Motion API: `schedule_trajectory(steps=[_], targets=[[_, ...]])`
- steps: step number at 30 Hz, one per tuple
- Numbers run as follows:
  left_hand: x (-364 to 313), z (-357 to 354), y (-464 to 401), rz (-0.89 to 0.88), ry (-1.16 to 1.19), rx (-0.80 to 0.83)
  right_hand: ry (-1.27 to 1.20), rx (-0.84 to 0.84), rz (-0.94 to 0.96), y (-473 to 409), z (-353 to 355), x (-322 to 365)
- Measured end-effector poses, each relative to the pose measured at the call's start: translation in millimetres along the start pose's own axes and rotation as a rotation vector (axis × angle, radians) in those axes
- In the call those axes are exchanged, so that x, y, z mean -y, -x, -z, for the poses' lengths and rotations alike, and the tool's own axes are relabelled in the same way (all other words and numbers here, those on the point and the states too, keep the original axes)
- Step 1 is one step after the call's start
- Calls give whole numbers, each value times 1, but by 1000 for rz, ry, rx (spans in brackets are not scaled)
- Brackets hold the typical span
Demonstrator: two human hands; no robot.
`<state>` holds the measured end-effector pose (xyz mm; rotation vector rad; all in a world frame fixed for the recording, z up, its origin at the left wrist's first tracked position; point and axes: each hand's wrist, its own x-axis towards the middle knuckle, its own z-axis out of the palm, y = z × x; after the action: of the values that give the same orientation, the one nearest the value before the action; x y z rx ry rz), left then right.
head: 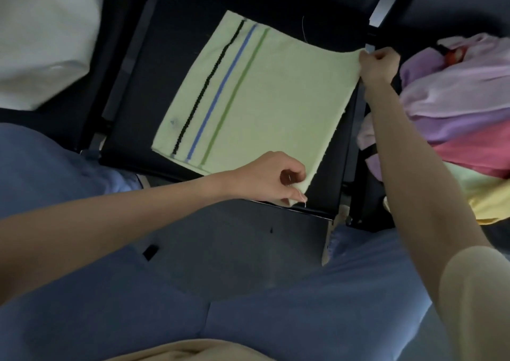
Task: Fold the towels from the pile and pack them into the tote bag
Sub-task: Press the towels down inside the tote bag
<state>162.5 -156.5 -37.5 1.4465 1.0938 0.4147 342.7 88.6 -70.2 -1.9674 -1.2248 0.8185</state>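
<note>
Presently, left hand [271, 177] and right hand [379, 64] each pinch a corner of the striped towel [256, 98]; the towel pile [455, 117] lies beside the right fingers.

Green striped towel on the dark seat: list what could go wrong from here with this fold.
1. The left hand and right hand each pinch one corner of the green striped towel; an uneven pull could skew the fold, leaving edges mismatched.
2. The near corner hangs over the seat edge, so the towel may slide off towards the floor.
3. The towel pile sits close beside the right forearm; a swing could topple it.
</note>
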Motion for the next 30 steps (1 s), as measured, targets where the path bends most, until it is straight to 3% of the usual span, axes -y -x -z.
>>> schedule_trajectory(steps=[6, 12, 21, 27, 30], targets=[[-5, 5, 14, 16, 81, 18, -201, 15, 27, 15, -8, 28], [9, 51, 58, 98, 250, -89, -333, 62, 128, 44, -53, 81], [67, 103, 120, 199, 317, -308, -213, 53, 296, 92, -167, 131], [101, 120, 122, 442, 261, -489, -58, 119, 315, 105, -216, 127], [110, 125, 119, 524, 5, -505, -39, 139, 246, 108, -223, 121]])
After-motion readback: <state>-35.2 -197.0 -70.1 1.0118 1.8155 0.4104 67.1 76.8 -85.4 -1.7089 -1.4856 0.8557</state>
